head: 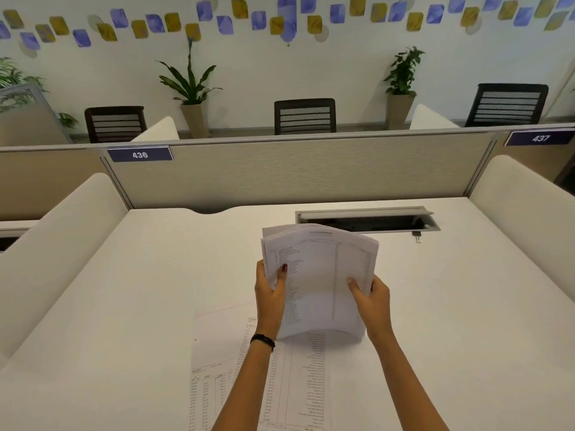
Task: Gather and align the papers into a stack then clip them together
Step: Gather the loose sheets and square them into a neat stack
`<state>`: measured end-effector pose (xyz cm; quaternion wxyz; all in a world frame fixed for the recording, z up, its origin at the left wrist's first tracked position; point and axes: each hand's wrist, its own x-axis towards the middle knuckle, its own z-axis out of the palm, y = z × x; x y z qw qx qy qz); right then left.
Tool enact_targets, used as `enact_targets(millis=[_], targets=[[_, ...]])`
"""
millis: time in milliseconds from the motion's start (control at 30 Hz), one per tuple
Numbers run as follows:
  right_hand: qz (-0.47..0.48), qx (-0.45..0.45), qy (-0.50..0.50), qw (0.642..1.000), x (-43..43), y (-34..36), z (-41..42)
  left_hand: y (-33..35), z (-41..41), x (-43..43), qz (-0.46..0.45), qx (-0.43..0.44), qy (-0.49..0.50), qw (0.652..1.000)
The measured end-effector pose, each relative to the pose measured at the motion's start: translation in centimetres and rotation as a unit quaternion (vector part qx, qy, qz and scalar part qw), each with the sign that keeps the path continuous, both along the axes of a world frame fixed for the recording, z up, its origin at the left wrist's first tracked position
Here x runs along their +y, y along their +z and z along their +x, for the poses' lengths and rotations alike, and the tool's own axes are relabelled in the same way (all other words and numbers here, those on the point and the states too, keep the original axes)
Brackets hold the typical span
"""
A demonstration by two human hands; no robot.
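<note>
Papers (317,275) upright btwn both hands: left hand (270,298) & right hand (371,301) grip side edges.

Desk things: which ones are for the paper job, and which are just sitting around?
For the job: paper stack held in left hand and right hand; loose sheets on the desk; binder clip.
Just there: open cable hatch; 436 sign; chairs; potted plants.
</note>
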<state>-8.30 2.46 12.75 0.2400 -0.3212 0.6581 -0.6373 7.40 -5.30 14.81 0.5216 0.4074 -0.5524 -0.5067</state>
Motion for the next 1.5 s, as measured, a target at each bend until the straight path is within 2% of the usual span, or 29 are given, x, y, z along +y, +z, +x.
enact_targets(millis=[300, 533, 700, 833, 1100, 1200, 1300, 1500], targets=[[-0.001, -0.004, -0.007, 1.0, 0.0, 1.2, -0.6, 0.6, -0.7, -0.5, 0.002, -0.01, 0.024, 1.0], [0.0, -0.019, 0.033, 0.999, 0.8, 1.6, -1.9, 1.2, -0.8, -0.9, -0.007, 0.046, 0.047, 0.998], [0.02, -0.006, 0.095, 0.995, 1.1, 2.1, -2.0, 4.2, -1.8, -2.2, -0.024, 0.016, 0.063, 0.998], [0.037, -0.012, 0.127, 0.991, 1.1, 1.9, -2.0, 6.0, -2.3, -3.1, 0.01, 0.011, 0.087, 0.996], [0.031, -0.036, 0.126, 0.991, 1.5, 1.7, -1.5, 5.2, -1.9, -3.3, 0.038, -0.01, 0.11, 0.993], [0.034, -0.036, 0.122, 0.991, 1.6, 1.5, -1.1, 4.5, -1.6, -3.0, 0.039, 0.011, 0.09, 0.995], [0.034, -0.05, 0.087, 0.994, 1.6, 1.3, -0.8, 3.2, -1.0, -2.5, -0.008, 0.017, 0.029, 0.999], [0.005, -0.046, 0.023, 0.999, 1.2, 1.5, -0.6, -0.3, 0.1, -1.6, 0.021, -0.047, -0.066, 0.997]])
